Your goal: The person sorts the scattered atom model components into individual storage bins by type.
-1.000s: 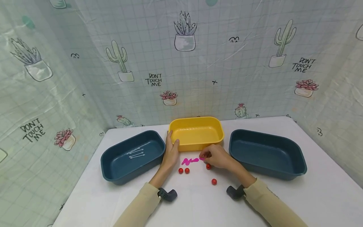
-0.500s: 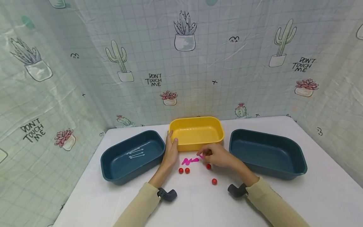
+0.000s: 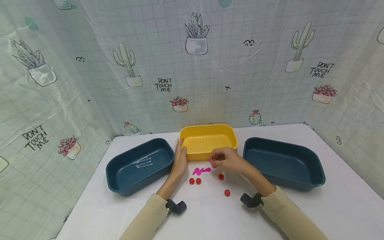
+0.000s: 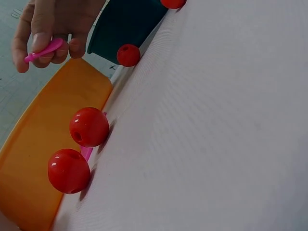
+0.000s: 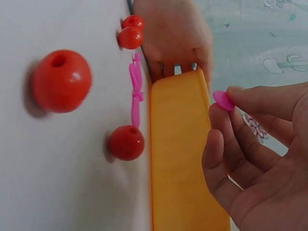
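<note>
My right hand (image 3: 229, 160) is raised just before the yellow bin (image 3: 196, 156), pinching a small pink plastic piece between thumb and index finger. In the left wrist view this pink piece (image 4: 50, 47) has a rounded flat end and a narrow tip, like a tiny spoon. My left hand (image 3: 180, 164) rests against the yellow bin's left end, fingers straight along the wall and thumb by the near corner. More pink pieces (image 3: 198, 171) lie on the table in front of the bin. Around them sit several red beads with holes, one red bead (image 5: 61, 81) large in the right wrist view.
A dark blue bin (image 3: 120, 186) at the left holds several thin white sticks (image 3: 144, 162) with wider ends. Another dark blue bin (image 3: 279, 160) stands at the right. A patterned cloth (image 3: 222, 66) hangs behind the white table (image 3: 207, 216).
My right hand has lifted the pink piece from the table and moved slightly up toward the yellow bin. The left thumb has shifted a little leftward; the beads stay put.
</note>
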Demonstrator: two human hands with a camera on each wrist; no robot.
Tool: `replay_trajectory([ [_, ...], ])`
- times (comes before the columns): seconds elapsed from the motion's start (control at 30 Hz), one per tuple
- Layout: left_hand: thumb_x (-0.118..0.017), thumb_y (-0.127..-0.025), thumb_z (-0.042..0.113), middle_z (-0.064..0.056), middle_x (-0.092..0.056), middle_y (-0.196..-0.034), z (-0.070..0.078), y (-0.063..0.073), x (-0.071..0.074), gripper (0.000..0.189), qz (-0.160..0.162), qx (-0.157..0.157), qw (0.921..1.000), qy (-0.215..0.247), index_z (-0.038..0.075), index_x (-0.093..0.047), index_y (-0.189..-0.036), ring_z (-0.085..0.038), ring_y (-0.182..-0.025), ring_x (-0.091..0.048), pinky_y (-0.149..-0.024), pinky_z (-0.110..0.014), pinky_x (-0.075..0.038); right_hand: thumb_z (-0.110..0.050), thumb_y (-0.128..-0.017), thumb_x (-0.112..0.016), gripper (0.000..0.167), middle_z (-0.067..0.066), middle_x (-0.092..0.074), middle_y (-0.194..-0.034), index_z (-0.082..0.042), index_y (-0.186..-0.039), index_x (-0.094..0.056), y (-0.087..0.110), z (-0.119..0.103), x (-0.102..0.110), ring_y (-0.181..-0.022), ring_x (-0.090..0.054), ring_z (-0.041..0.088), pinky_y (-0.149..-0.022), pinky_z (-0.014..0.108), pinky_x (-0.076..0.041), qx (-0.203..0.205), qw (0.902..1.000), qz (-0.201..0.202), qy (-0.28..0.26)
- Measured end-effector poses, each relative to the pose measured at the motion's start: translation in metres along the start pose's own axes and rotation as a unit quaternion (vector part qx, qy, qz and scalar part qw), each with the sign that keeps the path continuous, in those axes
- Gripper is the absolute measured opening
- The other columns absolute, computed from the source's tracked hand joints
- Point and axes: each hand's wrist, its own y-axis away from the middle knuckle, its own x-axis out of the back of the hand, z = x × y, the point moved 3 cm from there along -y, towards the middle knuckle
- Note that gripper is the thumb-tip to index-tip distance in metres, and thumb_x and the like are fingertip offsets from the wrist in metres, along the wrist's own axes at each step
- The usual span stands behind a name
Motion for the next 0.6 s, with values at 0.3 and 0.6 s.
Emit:
replay_trajectory([
  [0.3, -0.029, -0.113, 0.030, -0.005, -0.008, -0.176, 0.000, -0.001, 0.000, 0.056, 0.000, -0.002, 1.0000, -0.003, 0.020, -0.014, -0.167, -0.028, -0.163, -0.010, -0.132, -0.053, -0.005, -0.006, -0.095, -0.070, 0.014, 0.007, -0.074, -0.097, -0.002, -0.108, -0.075, -0.019, -0.017, 0.007, -0.082, -0.063, 0.019, -0.079, 0.022, -0.056, 0.031, 0.9992, 0.024, -0.003],
  [0.6, -0.028, -0.113, 0.037, -0.002, -0.008, -0.176, -0.002, 0.000, 0.001, 0.058, 0.000, -0.005, 0.9999, -0.010, 0.024, -0.012, -0.167, -0.026, -0.163, -0.009, -0.132, -0.053, -0.006, -0.006, -0.097, -0.067, 0.018, 0.013, -0.072, -0.099, 0.002, -0.112, -0.073, -0.047, -0.025, 0.012, -0.084, -0.065, 0.028, -0.078, 0.024, -0.057, 0.017, 0.9985, 0.036, -0.038],
])
